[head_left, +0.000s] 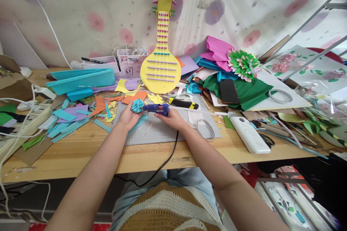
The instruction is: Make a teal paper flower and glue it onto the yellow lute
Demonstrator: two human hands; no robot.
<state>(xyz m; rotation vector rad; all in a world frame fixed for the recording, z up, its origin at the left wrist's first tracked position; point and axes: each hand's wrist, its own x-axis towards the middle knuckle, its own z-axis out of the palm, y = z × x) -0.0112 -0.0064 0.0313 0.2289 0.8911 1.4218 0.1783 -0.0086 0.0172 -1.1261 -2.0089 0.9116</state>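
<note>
My left hand [128, 117] is closed around a small folded blue paper flower [137, 105] above the left part of the grey cutting mat [159, 130]. In my right hand [173, 117] is a blue hot glue gun [155, 108]. Its nozzle points left and meets or nearly meets the flower; I cannot tell which. A long whitish glue stick [199, 110] runs out of the gun's back to the right. From its handle a black cord [162, 166] drops over the table edge. Behind my hands a yellow paper lute with strings [161, 72] stands upright.
Paper scraps [70, 113] litter the left side. A yellow-black utility knife [183, 103] lies behind the gun, a tape roll [205, 130] on the mat. Rightward are a phone [229, 91], a white power bank-like device [251, 135] and a green-pink paper flower [242, 64]. A power strip [27, 122] sits far left.
</note>
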